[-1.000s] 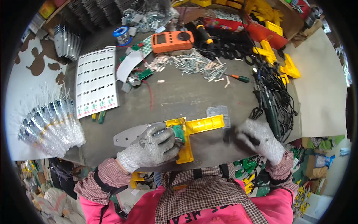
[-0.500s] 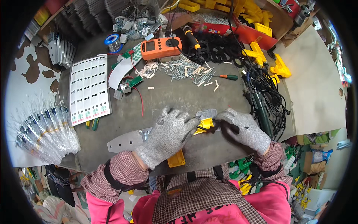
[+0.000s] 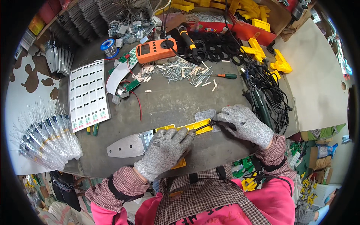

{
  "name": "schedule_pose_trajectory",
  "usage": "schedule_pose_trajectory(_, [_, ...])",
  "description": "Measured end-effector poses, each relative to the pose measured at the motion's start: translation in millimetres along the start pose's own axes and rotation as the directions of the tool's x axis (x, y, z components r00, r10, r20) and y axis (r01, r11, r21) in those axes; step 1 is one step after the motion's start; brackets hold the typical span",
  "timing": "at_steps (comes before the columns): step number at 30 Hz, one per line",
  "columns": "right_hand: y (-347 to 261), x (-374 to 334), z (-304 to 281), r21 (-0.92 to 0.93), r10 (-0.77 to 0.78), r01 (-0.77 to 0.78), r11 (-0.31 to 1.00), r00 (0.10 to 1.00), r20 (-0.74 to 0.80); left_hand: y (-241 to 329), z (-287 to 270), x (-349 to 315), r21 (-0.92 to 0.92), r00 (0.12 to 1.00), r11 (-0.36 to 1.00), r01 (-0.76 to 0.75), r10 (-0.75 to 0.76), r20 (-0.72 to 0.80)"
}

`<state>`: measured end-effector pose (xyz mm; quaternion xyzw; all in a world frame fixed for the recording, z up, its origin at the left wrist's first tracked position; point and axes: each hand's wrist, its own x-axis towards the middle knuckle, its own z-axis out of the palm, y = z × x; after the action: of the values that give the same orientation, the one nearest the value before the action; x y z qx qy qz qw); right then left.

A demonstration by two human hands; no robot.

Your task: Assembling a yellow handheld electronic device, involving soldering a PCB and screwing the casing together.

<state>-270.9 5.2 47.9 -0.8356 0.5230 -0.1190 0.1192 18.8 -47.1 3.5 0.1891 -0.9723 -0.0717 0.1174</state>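
A long yellow plastic housing (image 3: 203,124), like an open handle shell, lies slantwise on the bench in front of me. A flat grey blade-like metal plate (image 3: 125,146) with holes joins its left end. Gloved in grey, my left hand (image 3: 165,148) rests over the housing, fingers curled on its near edge. At the right end, my right hand (image 3: 245,123) pinches a black cable (image 3: 207,126) that runs into the shell. Behind that end lies a small grey plate (image 3: 205,114). Another yellow piece (image 3: 180,163), partly hidden, shows below my left hand.
An orange multimeter (image 3: 156,50) stands at the back beside a pile of screws (image 3: 176,71). To the right are a green-handled tool (image 3: 261,107) and tangled black cables (image 3: 275,93). A sticker sheet (image 3: 89,93), circuit boards (image 3: 131,85) and bagged parts (image 3: 50,138) occupy the left.
My left hand has moved down and left, uncovering more of the yellow housing. My right hand has shifted slightly, still at the cable. The view has tilted a little.
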Motion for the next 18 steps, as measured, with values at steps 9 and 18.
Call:
schedule_pose_trajectory(9, [22.8,-11.1,29.5,0.094,0.016,-0.006,0.996,0.994,-0.105,11.2,-25.3,18.7,-0.063,0.97,0.99,0.125,-0.109,0.218])
schedule_pose_trajectory(18, [270.8,48.4,-75.9,-0.378,0.45,-0.531,0.759,0.846,-0.284,57.0,-4.3,42.0,0.207,0.963,0.975,0.083,-0.132,0.234])
